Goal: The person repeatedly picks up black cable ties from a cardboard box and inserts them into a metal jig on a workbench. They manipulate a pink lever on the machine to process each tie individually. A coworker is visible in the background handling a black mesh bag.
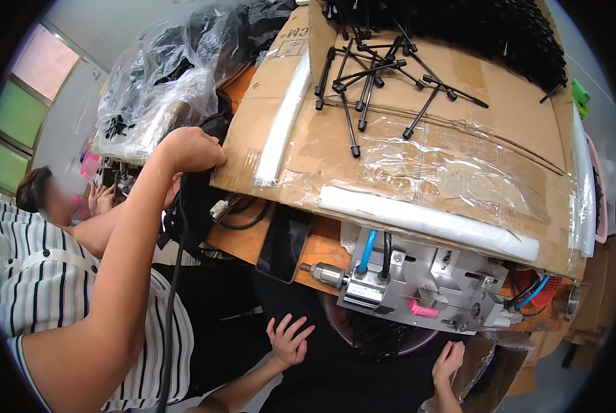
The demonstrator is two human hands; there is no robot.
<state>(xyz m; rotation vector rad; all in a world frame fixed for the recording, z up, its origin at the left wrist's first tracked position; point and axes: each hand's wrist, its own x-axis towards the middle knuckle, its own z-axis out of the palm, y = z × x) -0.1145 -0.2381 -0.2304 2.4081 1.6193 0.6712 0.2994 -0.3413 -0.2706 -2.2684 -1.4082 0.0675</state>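
Note:
My left hand (290, 341) is open over my dark-clothed lap, fingers apart and nothing in them. My right hand (448, 362) rests loosely with its fingers out, holding nothing I can see. Between and beyond them is a metal fixture (418, 275) with an air cylinder, a blue hose (368, 251) and a small pink piece (424, 310). Partly hidden beneath the fixture, a round tub (429, 337) contains dark parts. Farther off, several thin black rods with thick ends (355, 129) lie scattered on a cardboard box (418, 165).
A person in a striped top (39, 289) reaches across on the left, one hand (192, 149) at the cardboard's edge. A dark phone (285, 242) lies on the orange table (321, 244). Many black rods (487, 41) are piled at the back; clear plastic bags (163, 76) stand far left.

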